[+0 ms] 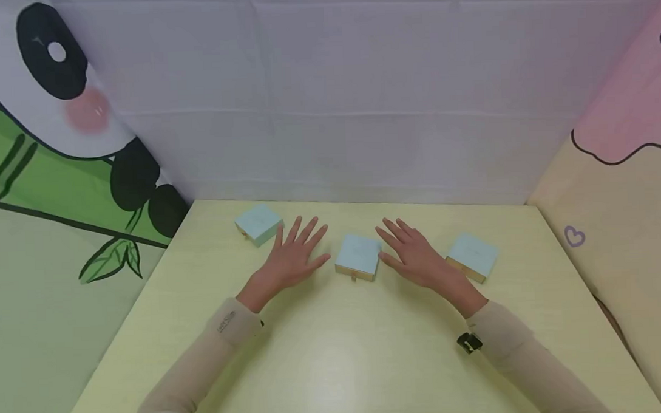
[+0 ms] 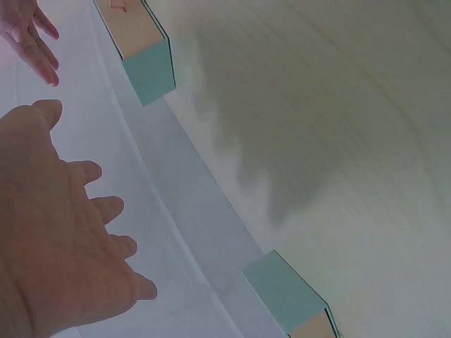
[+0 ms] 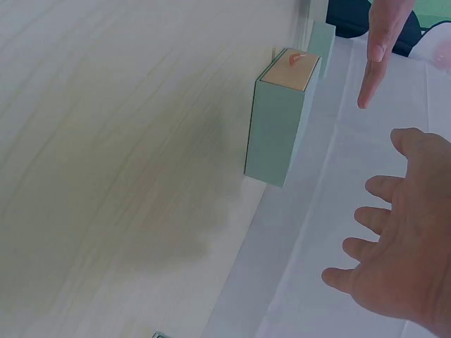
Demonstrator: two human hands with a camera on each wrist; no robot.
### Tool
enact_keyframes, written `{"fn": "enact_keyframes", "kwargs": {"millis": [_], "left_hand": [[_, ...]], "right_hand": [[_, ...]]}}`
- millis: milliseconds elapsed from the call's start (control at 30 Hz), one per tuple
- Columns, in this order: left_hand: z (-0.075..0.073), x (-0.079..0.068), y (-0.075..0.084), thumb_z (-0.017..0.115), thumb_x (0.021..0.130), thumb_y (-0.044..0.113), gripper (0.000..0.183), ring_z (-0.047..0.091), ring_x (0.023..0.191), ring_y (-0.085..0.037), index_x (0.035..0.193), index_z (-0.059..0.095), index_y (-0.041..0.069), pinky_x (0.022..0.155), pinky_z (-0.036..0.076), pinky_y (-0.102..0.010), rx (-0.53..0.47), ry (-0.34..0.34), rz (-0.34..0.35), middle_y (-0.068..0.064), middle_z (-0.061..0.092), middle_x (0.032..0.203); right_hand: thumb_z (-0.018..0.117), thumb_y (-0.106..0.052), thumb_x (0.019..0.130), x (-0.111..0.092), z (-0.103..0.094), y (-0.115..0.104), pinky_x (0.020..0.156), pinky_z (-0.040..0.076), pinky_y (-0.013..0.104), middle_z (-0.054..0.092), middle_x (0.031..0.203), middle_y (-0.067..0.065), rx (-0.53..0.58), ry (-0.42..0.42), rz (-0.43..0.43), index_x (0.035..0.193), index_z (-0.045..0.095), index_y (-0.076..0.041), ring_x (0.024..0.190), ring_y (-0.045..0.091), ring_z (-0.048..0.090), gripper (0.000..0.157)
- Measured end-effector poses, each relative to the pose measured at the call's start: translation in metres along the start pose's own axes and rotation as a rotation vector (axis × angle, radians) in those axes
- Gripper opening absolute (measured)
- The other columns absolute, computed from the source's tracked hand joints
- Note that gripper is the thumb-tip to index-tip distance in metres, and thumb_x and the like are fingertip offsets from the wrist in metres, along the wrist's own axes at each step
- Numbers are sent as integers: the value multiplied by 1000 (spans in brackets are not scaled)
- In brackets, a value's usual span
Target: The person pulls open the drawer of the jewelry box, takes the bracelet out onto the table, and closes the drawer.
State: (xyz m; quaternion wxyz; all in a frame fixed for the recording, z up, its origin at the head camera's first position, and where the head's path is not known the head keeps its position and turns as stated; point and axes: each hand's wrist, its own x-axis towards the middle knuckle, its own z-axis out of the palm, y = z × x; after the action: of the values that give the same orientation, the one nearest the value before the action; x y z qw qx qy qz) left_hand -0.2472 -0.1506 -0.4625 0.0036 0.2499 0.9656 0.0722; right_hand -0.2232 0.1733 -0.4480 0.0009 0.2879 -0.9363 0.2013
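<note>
The left hand point(image 1: 293, 261), left of centre in the head frame, is spread wide, and nothing is held; the right hand point(image 1: 415, 255), right of centre, is likewise spread and unburdened. Beige sleeves point(image 1: 188, 369) are worn on both arms. A pale yellow table point(image 1: 325, 364) is spread below, with soft shadows cast on it. The middle box point(image 1: 359, 254), pale blue, is set between the hands; the right box point(image 1: 473, 255) is placed beyond the right wrist, and the left box point(image 1: 259, 221) farther up, at upper left of centre. The table is backed by a creased white cloth point(image 1: 348, 78), flanked by a cartoon-printed left wall point(image 1: 89, 172) and a pink and cream right wall point(image 1: 625, 184). By the wrist views, both hands are shown raised clear of the boxes, and an orange pull point(image 3: 297, 59) is revealed on the middle box's tan end.
</note>
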Motion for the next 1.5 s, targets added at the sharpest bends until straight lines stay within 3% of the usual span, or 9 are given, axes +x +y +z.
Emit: {"fn": "enact_keyframes", "kwargs": {"millis": [667, 1000, 1500], "left_hand": [[-4, -26, -53, 35, 105, 62, 74, -4, 156, -38, 165, 17, 23, 117, -8, -70, -22, 25, -134, -7, 5, 172], [0, -25, -73, 32, 104, 65, 77, -3, 156, -40, 165, 18, 19, 116, -9, -72, 3, 23, -186, -11, 6, 171], [-3, -18, -108, 31, 105, 63, 79, -4, 154, -47, 165, 13, 15, 114, -11, -73, -9, -39, -271, -17, 5, 170]], "right_hand": [[40, -51, 108, 46, 18, -48, 123, 10, 60, 14, 170, 9, -89, -87, -59, 163, 23, -17, 157, 34, 6, 68], [36, -56, 107, 69, 27, -66, 124, 6, 57, 11, 171, 5, -134, -121, -74, 164, 22, -20, 157, 31, 2, 68], [34, -60, 106, 98, 43, -87, 125, 6, 55, 8, 172, 3, -168, -167, -107, 164, 19, -24, 158, 28, 0, 70]]}}
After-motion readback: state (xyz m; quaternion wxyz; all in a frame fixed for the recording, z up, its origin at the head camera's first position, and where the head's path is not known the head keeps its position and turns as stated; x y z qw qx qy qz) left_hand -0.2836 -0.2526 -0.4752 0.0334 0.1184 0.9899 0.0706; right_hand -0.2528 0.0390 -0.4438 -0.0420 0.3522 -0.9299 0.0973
